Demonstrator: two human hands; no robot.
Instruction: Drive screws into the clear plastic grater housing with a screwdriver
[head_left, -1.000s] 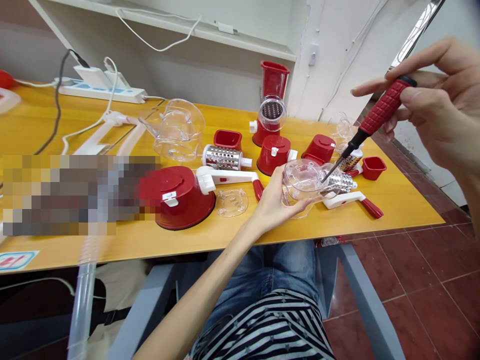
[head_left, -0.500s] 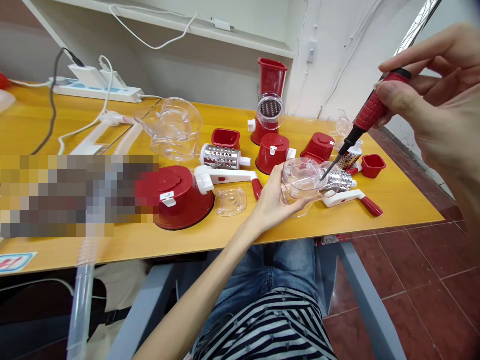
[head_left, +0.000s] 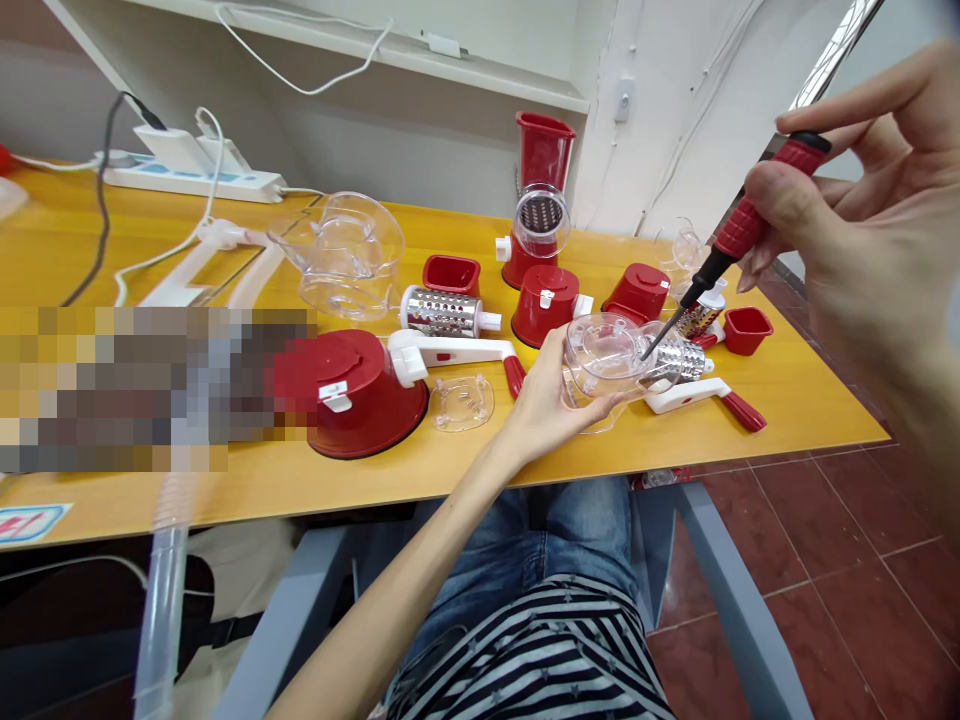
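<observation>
My left hand (head_left: 544, 400) is wrapped round a clear plastic housing (head_left: 609, 358) held just above the yellow table (head_left: 450, 470), near its front edge. My right hand (head_left: 862, 210) is high at the right, closed on the red handle of a screwdriver (head_left: 742, 225). The screwdriver's dark shaft slants down to the left and its tip touches the clear housing. A metal grater drum (head_left: 679, 362) sits just behind the housing, partly hidden by it.
Around lie red bases (head_left: 360, 390), a white crank with red grip (head_left: 457, 352), a second crank (head_left: 705, 398), a steel drum (head_left: 442, 312), a clear bowl (head_left: 345, 255), a small clear disc (head_left: 463, 403), an assembled red grater (head_left: 540, 200) and a power strip (head_left: 187, 170).
My right hand has drawn up and to the right with the screwdriver and turned it in its fingers; the tip stays on the housing. The left hand holds still.
</observation>
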